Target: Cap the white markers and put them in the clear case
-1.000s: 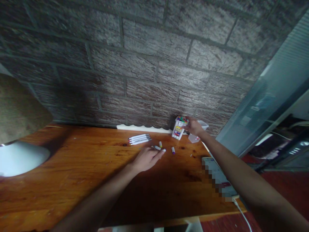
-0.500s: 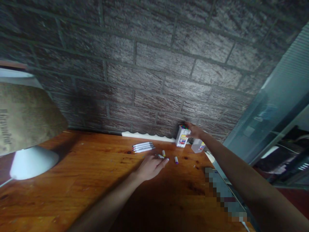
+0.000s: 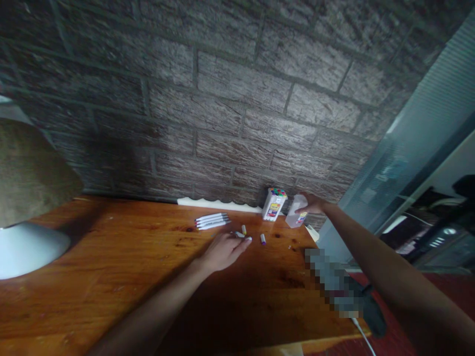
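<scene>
My right hand [image 3: 313,202] is at the back right, closed around the upper part of a translucent plastic case [image 3: 294,213] with a small label. Just left of that case stands a white-sided box of markers [image 3: 273,205], its coloured tops showing. My left hand [image 3: 224,251] lies palm down on the wooden table [image 3: 141,252], thumb and fingers stretched out. At its fingertips is a small white piece [image 3: 240,234], partly covered. Close by are a yellow-banded cap [image 3: 244,229] and a purple-banded cap [image 3: 263,239]. Several white markers [image 3: 212,221] lie side by side beyond my left hand.
A lamp [image 3: 33,247] with a burlap-like shade stands at the left. The stone-block wall [image 3: 222,118] runs behind the table, with a wavy white strip [image 3: 218,203] along its foot. A blurred-out flat object [image 3: 330,282] lies by the table's right edge.
My right hand has left the top of the marker box and moved right onto the translucent case. My left hand stays beside the caps. The view has shifted slightly right.
</scene>
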Action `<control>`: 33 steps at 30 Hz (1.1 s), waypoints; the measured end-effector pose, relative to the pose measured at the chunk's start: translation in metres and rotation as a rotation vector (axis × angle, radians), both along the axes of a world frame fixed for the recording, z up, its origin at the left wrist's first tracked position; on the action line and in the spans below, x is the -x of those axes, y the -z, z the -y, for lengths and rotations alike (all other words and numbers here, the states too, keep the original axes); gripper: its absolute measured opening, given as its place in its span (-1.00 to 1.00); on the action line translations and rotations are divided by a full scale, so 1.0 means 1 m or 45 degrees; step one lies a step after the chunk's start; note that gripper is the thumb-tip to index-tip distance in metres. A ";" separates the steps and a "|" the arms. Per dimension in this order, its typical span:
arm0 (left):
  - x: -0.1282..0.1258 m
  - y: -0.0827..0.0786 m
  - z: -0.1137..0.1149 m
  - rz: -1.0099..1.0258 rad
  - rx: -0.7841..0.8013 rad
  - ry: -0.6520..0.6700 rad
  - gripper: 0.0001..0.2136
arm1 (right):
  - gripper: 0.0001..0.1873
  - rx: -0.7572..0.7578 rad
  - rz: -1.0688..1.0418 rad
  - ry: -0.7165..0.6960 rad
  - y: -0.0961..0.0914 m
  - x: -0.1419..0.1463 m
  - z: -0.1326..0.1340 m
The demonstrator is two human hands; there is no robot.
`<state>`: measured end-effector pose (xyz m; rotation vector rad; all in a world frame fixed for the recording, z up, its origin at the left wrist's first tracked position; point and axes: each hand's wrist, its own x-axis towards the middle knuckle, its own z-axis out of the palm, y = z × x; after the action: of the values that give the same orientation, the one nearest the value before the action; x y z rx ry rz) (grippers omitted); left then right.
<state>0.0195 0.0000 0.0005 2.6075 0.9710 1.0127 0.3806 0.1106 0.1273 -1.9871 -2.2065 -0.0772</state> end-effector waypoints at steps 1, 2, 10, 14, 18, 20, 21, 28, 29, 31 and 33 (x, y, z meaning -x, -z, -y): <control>0.000 0.000 0.000 0.004 -0.001 0.001 -0.53 | -0.14 0.002 -0.013 0.023 0.004 -0.001 0.004; 0.001 -0.001 0.000 0.006 -0.003 0.005 -0.52 | -0.19 0.001 -0.026 0.053 0.008 -0.002 0.007; 0.000 -0.001 0.003 0.151 0.070 -0.097 -0.70 | -0.12 -0.201 -0.079 0.109 0.002 0.030 0.064; -0.005 0.002 0.003 0.374 -0.010 -0.161 -0.39 | -0.20 -0.291 -0.405 -0.192 0.001 0.109 0.110; -0.005 -0.001 0.000 0.511 0.029 -0.309 -0.37 | -0.12 -0.394 -0.667 -0.438 0.013 0.176 0.117; -0.002 -0.003 -0.005 0.627 0.130 -0.416 -0.50 | -0.04 -0.401 -0.817 -0.503 0.023 0.181 0.103; 0.000 -0.002 -0.008 0.698 0.182 -0.455 -0.54 | -0.02 -0.426 -0.922 -0.458 0.031 0.176 0.093; 0.007 0.005 -0.024 0.982 0.315 -0.509 -0.51 | 0.24 -0.605 -1.225 0.452 0.106 0.127 0.014; 0.006 0.006 -0.024 0.985 0.300 -0.482 -0.48 | 0.23 -0.593 -1.215 0.453 0.114 0.126 0.006; 0.003 0.007 -0.022 0.997 0.272 -0.414 -0.42 | 0.10 -0.595 -1.196 0.422 0.124 0.129 -0.007; 0.000 0.008 -0.021 0.997 0.253 -0.369 -0.38 | -0.08 -0.605 -1.173 0.409 0.127 0.128 -0.013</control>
<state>0.0191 0.0208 -0.0077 1.6767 1.1441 1.7051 0.2530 0.1239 0.0005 -1.6035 -1.1593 0.2126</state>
